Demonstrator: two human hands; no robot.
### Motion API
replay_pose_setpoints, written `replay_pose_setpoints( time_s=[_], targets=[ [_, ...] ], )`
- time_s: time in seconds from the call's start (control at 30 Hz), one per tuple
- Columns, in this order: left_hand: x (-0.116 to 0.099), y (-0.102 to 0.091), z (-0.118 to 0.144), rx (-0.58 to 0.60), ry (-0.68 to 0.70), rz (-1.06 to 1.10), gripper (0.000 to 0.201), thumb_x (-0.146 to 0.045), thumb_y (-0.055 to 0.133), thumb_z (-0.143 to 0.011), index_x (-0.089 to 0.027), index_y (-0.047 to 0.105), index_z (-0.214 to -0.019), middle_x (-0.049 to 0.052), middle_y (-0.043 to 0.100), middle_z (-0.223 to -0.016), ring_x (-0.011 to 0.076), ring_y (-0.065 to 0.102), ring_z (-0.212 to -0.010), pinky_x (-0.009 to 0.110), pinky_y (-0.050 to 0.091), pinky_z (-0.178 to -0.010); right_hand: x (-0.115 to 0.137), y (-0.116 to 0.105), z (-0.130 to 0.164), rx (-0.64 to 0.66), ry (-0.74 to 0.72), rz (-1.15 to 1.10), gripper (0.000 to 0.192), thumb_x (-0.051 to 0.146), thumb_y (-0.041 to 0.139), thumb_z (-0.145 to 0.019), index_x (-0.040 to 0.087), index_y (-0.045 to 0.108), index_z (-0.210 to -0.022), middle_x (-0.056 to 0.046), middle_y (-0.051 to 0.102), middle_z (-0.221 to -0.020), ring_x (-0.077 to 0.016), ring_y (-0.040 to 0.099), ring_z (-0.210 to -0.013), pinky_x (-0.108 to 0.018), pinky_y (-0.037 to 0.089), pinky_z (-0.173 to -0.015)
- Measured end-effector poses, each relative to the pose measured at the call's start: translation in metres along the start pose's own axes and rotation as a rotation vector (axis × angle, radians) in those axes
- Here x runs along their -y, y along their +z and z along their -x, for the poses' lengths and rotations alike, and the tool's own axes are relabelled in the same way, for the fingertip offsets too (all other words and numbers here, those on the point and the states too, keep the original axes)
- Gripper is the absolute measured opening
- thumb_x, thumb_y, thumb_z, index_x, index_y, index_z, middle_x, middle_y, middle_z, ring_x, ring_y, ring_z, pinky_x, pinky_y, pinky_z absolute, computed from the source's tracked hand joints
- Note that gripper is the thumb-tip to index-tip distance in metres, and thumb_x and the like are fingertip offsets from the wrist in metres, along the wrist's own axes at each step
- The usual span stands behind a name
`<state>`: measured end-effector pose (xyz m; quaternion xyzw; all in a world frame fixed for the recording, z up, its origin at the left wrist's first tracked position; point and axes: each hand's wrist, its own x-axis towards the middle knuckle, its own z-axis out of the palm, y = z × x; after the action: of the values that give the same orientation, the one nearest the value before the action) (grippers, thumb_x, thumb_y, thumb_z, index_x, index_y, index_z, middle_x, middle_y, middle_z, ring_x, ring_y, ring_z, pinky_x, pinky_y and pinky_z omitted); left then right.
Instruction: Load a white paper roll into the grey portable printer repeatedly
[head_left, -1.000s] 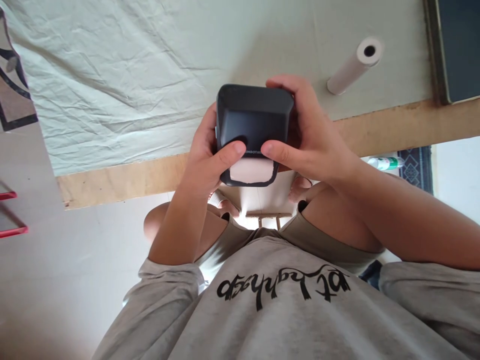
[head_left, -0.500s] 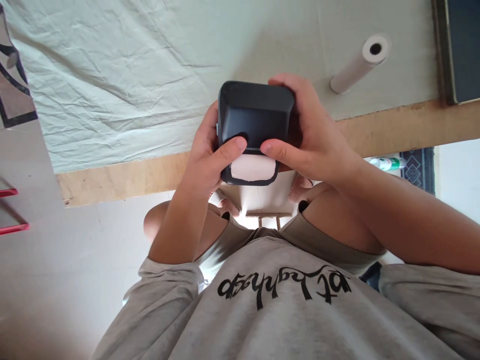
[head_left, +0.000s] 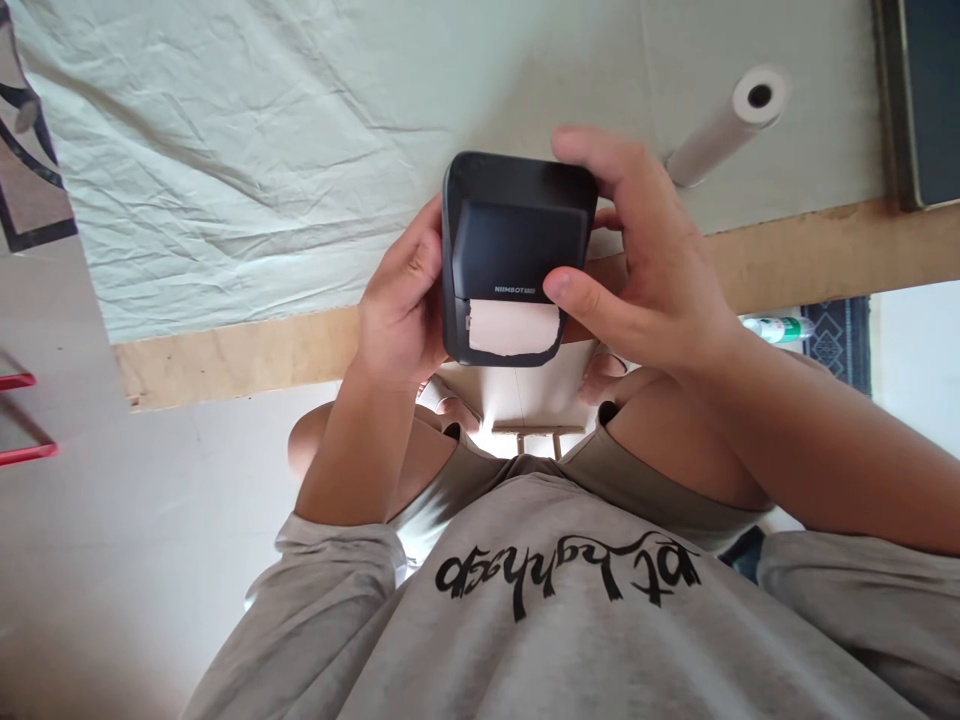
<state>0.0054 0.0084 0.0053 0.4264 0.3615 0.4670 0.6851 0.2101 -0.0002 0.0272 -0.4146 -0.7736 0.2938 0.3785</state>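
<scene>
Nearest, at six o'clock, is the person's grey shirt (head_left: 540, 640) with black lettering. Ahead of it, the black device (head_left: 525, 235) is held up near the table's bare wooden edge (head_left: 817, 245), pale paper (head_left: 514, 328) showing below its NIIMBOT marking. The left hand (head_left: 401, 305) grasps the device at its nine o'clock side, several fingers hidden behind it. The right hand (head_left: 652, 240) is spread around the three o'clock side, its thumb tip over the front face; whether those fingers grip cannot be told. Beyond lies a creased pale green cloth (head_left: 225, 170). From the device, a white roll (head_left: 712, 135) leans at two o'clock, and farther out, between two and three, sits a dark framed panel (head_left: 934, 110).
</scene>
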Motion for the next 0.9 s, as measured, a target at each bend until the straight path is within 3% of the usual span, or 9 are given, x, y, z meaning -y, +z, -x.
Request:
replay_pose_setpoints(
  time_s=[0.03,0.07,0.27,0.43,0.57,0.67,0.77,0.83,0.9],
  targets=[
    [-0.002,0.002,0.0,0.004,-0.01,-0.005,0.017,-0.043,0.063,-0.09,-0.027,0.067,-0.086,0.002,0.063,-0.075,0.0258,0.058,-0.116,0.039,0.052,-0.092,0.001,-0.001,0.0,0.008,-0.012,0.009,0.053,0.046,0.058,-0.091,0.028,0.043,-0.139,-0.008,0.05,-0.147,-0.0262,0.05,-0.137,-0.046,0.054,-0.104],
    [-0.003,0.003,0.0,0.009,0.083,0.029,0.024,-0.049,0.063,-0.088,-0.027,0.067,-0.082,0.002,0.062,-0.07,0.0255,0.061,-0.108,0.037,0.053,-0.085,0.001,-0.001,0.0,0.019,-0.018,0.014,0.055,0.045,0.059,-0.091,0.028,0.042,-0.14,-0.007,0.05,-0.148,-0.0261,0.05,-0.137,-0.046,0.054,-0.104],
    [-0.011,0.013,0.007,-0.12,0.0,0.024,0.021,-0.033,0.055,-0.096,-0.02,0.066,-0.085,0.001,0.057,-0.065,0.0169,0.065,-0.076,0.027,0.045,-0.061,-0.001,-0.002,0.001,0.044,-0.031,0.048,0.062,0.045,0.062,-0.089,0.027,0.04,-0.143,-0.007,0.05,-0.148,-0.0274,0.05,-0.137,-0.045,0.055,-0.104],
    [-0.007,0.008,0.005,-0.144,0.008,-0.044,0.035,-0.055,0.055,-0.093,-0.022,0.064,-0.085,0.006,0.067,-0.083,0.0282,0.064,-0.111,0.036,0.052,-0.082,0.0,-0.004,0.0,0.068,-0.025,0.059,0.066,0.052,0.063,-0.087,0.028,0.039,-0.143,-0.007,0.049,-0.148,-0.0288,0.05,-0.136,-0.047,0.056,-0.101],
    [0.003,0.004,0.002,-0.06,0.054,0.002,0.054,-0.069,0.039,-0.093,-0.024,0.068,-0.094,0.008,0.071,-0.098,0.0321,0.056,-0.127,0.044,0.052,-0.098,0.001,-0.008,-0.003,0.076,-0.019,0.137,0.07,0.056,0.067,-0.083,0.027,0.041,-0.141,-0.009,0.05,-0.145,-0.03,0.048,-0.136,-0.046,0.057,-0.097],
    [0.006,0.003,0.004,-0.013,0.079,0.038,0.052,-0.065,0.038,-0.095,-0.024,0.068,-0.107,0.007,0.072,-0.106,0.0306,0.058,-0.128,0.045,0.052,-0.101,0.002,-0.013,-0.004,-0.084,-0.032,0.219,0.067,0.064,0.068,-0.079,0.021,0.053,-0.129,-0.011,0.061,-0.123,-0.0276,0.06,-0.112,-0.042,0.057,-0.083],
    [0.001,0.005,0.006,0.006,0.073,-0.033,0.038,-0.056,0.059,-0.091,-0.023,0.066,-0.11,0.006,0.071,-0.113,0.0303,0.057,-0.131,0.043,0.052,-0.102,0.006,-0.017,-0.004,-0.272,0.027,0.181,0.048,0.061,0.065,-0.084,0.022,0.06,-0.111,-0.004,0.062,-0.111,-0.0104,0.055,-0.068,-0.03,0.044,-0.057],
    [-0.005,0.01,0.007,-0.007,0.057,-0.082,0.042,-0.055,0.063,-0.089,-0.021,0.065,-0.114,0.008,0.071,-0.115,0.0317,0.053,-0.136,0.043,0.051,-0.105,0.013,-0.017,-0.004,-0.345,0.089,0.115,0.026,0.049,0.062,-0.092,0.025,0.06,-0.103,0.001,0.061,-0.112,-0.0033,0.048,-0.056,-0.026,0.032,-0.049],
    [-0.011,0.015,0.008,-0.03,0.04,-0.085,0.043,-0.054,0.061,-0.091,-0.019,0.064,-0.116,0.008,0.072,-0.115,0.0318,0.053,-0.136,0.043,0.051,-0.105,0.02,-0.017,-0.006,-0.393,0.082,0.048,0.011,0.037,0.059,-0.096,0.026,0.059,-0.097,0.005,0.061,-0.108,-0.0009,0.05,-0.055,-0.024,0.03,-0.046]
  ],
)
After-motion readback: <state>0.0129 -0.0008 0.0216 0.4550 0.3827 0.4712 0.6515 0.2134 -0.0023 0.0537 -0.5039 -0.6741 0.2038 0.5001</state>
